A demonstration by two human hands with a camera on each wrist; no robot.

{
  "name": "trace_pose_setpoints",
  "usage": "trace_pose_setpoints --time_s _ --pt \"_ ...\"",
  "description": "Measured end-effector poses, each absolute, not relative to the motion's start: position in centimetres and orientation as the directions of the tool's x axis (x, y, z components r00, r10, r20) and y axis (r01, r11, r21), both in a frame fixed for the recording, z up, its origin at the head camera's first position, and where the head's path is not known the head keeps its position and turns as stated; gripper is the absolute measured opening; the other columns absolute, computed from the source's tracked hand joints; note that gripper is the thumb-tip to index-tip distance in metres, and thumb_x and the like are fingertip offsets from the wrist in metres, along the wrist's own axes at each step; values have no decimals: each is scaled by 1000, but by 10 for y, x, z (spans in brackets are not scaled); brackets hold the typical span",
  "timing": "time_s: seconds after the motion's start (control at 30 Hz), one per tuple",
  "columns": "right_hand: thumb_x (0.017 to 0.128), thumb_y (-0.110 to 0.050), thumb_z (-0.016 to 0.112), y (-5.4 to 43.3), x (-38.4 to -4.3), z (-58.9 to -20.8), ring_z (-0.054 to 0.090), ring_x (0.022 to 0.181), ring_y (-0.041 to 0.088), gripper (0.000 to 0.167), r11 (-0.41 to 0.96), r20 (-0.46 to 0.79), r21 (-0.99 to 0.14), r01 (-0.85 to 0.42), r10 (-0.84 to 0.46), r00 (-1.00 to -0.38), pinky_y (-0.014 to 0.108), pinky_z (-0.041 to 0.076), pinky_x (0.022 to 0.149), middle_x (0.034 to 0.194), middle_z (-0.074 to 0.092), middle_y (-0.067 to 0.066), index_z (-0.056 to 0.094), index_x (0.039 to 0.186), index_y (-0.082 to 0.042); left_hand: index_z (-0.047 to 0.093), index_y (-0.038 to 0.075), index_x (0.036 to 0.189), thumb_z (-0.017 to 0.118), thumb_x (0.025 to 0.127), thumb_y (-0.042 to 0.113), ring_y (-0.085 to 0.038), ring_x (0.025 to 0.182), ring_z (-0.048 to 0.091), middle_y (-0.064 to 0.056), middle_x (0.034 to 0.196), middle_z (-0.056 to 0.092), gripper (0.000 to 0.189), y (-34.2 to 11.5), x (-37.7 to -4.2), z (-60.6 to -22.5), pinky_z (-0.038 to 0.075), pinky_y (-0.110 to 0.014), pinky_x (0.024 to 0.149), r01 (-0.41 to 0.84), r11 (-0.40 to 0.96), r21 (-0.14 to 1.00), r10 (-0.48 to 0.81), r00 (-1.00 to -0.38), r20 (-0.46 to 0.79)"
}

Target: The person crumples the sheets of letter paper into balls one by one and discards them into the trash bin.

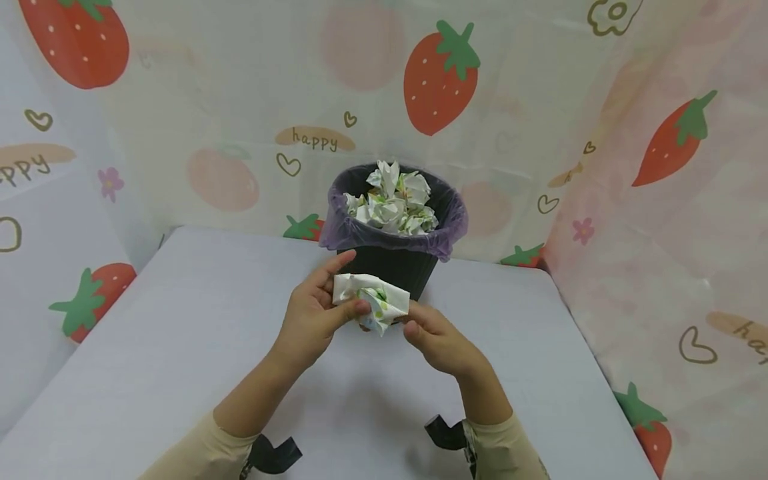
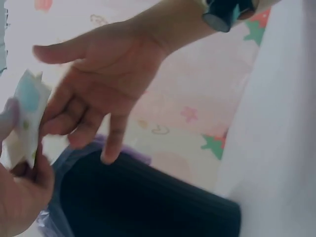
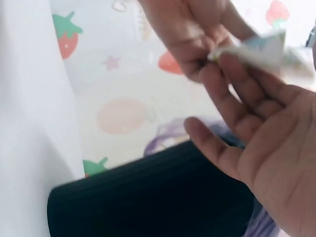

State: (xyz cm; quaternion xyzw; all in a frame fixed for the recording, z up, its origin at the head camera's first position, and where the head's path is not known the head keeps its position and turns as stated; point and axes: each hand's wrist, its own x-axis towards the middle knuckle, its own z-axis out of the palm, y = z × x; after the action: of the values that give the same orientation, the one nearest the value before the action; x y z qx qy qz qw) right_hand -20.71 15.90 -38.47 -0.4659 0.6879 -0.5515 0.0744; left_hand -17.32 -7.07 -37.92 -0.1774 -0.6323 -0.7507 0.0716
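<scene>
Above the front of the bin, my left hand (image 1: 306, 323) pinches a creased white paper piece (image 1: 384, 298) with green and yellow print, its thumb on the near face. My right hand (image 1: 441, 340) is at the paper's right edge. Its fingertips go partly behind the paper, out of sight in the head view. From the left wrist view, the right hand's fingers (image 2: 111, 140) are loosely extended, and the thumb stands apart from the paper. The right wrist view shows its fingers reaching under the blurred paper.
Behind the hands stands a black bin (image 1: 387, 267) with a purple bag (image 1: 447, 233) over its rim. Crumpled printed papers (image 1: 393, 207) heap up inside it. A white table (image 1: 210, 287) lies below, bordered by strawberry-printed sheets (image 1: 240, 80) at the back and sides.
</scene>
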Motion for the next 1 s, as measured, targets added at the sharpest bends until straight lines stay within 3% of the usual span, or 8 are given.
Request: trace_pose_setpoints --time_s 0.1,0.2,0.33,0.47,0.63,0.73,0.9,1.0 --pt "92 -66 56 162 -211 -384 60 108 12 89 -126 420 -871 -475 -693 -586 26 54 89 123 64 1 53 134 12 44 5 139 85 81 16 -17 94 70 -9 110 68 72 -75 -175 -376 61 -27 83 249 -235 940 204 -933 298" --pt "80 -66 70 159 -213 -383 61 116 16 102 -199 388 -912 -358 -701 -598 26 57 88 133 62 3 46 142 12 44 0 128 86 80 18 -17 92 69 -7 107 70 67 -77 -177 -378 61 -27 82 171 -251 953 302 -921 245" --pt "74 -66 75 155 -212 -385 63 109 16 107 -217 335 -940 -265 -740 -583 26 59 82 133 60 6 44 146 8 49 1 124 87 80 14 -17 92 69 -10 111 69 60 -75 -180 -383 61 -29 81 121 -237 964 362 -910 203" --pt "77 -59 78 152 -211 -387 62 98 15 98 -205 318 -946 -250 -740 -593 25 58 76 125 60 6 49 142 8 53 2 122 85 82 5 -20 93 67 -15 114 63 52 -72 -180 -386 61 -28 79 132 -193 972 304 -934 187" --pt "77 -54 83 146 -206 -387 58 102 17 88 -171 317 -945 -278 -685 -656 24 56 78 117 60 5 58 132 10 56 1 121 88 78 4 -20 90 64 -13 106 60 53 -70 -176 -385 60 -26 76 117 -134 984 166 -976 138" --pt "76 -54 85 143 -202 -385 56 106 19 87 -156 338 -937 -313 -633 -696 24 56 80 114 60 4 62 128 10 56 2 119 89 77 2 -19 85 62 -10 101 59 53 -66 -174 -386 59 -24 74 133 -149 980 84 -986 147" --pt "76 -52 86 140 -199 -384 60 98 15 83 -171 368 -928 -330 -553 -747 23 57 73 109 60 3 62 121 13 65 3 111 86 79 -1 -17 84 62 -8 98 64 39 -57 -169 -389 59 -23 73 214 -231 949 7 -975 222" --pt "85 -38 85 139 -199 -386 62 94 14 61 -170 363 -932 -321 -481 -798 26 58 71 106 62 3 64 115 11 69 0 114 84 84 9 -17 91 66 -7 104 69 35 -51 -166 -391 60 -23 78 264 -253 931 30 -960 280"
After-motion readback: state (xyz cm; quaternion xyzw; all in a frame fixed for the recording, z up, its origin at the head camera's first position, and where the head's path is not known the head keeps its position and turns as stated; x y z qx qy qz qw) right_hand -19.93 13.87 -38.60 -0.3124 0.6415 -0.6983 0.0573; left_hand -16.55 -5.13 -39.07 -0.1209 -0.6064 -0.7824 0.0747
